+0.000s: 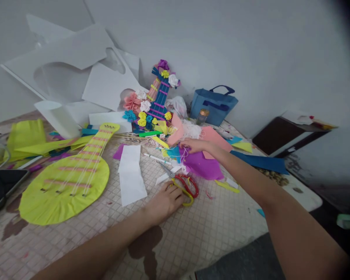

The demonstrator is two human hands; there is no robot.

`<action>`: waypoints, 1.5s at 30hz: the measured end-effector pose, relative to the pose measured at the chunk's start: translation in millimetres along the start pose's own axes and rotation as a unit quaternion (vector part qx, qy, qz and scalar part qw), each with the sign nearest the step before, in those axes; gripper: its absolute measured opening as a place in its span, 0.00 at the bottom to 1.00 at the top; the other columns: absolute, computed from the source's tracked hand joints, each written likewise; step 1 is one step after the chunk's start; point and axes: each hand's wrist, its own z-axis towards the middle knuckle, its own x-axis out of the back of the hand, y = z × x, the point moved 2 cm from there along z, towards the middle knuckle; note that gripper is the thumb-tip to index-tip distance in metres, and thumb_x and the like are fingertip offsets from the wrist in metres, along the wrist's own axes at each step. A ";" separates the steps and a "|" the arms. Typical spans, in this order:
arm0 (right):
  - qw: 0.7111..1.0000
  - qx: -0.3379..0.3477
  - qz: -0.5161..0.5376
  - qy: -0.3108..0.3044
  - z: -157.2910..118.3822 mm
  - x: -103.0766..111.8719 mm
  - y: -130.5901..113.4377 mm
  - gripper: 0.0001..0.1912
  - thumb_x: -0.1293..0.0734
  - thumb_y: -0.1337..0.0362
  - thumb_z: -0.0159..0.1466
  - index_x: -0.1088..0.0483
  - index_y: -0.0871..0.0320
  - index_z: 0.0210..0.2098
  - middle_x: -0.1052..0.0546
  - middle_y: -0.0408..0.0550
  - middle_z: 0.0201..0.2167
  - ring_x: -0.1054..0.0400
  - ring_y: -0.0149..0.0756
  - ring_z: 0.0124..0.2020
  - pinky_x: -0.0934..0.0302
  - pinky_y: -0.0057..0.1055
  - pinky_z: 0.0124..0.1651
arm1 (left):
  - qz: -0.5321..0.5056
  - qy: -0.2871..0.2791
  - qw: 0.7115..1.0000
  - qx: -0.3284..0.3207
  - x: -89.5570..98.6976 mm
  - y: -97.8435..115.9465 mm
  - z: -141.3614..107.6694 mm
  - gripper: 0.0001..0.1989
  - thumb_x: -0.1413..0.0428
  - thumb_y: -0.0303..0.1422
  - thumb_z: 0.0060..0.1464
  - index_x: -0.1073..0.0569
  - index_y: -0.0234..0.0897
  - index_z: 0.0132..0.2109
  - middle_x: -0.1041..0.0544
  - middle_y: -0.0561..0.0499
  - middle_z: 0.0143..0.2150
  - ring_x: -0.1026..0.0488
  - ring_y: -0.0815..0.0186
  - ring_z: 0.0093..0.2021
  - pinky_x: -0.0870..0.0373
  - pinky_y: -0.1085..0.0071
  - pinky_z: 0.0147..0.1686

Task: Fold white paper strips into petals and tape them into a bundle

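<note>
My right hand point(194, 145) reaches over the paper pile, fingers closed on white string point(185, 157) that dangles below them. Under it lies purple crepe paper point(205, 165). My left hand point(166, 199) rests low on the table, its fingers curled over the yellow handle of a pair of scissors point(188, 199). Red-handled scissors point(194, 186) lie right against them, with blades pointing up and left. A folded white paper strip point(131, 175) is left of that hand. Farther left lies a yellow paper-covered lute-shaped instrument point(67, 188) with pink strips and white strings.
Behind stands a blue and pink paper guitar neck point(160, 95) amid paper flowers point(132, 101). White cut-out boards point(72, 46) lean on the wall. A blue bag point(214, 105), a jar point(202, 116) and a dark tablet-like device point(6, 186) are also around.
</note>
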 end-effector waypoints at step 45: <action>0.914 -0.344 -0.116 0.183 -101.4 13.9 81.0 0.16 0.30 0.52 0.53 0.33 0.59 0.29 0.29 0.46 0.16 0.32 0.39 0.22 0.42 0.32 0.28 | -0.009 0.022 1.000 0.009 4.0 3.1 0.4 0.06 0.52 0.32 0.62 0.32 0.37 0.38 0.31 0.51 0.37 0.35 0.65 0.44 0.43 0.61 0.55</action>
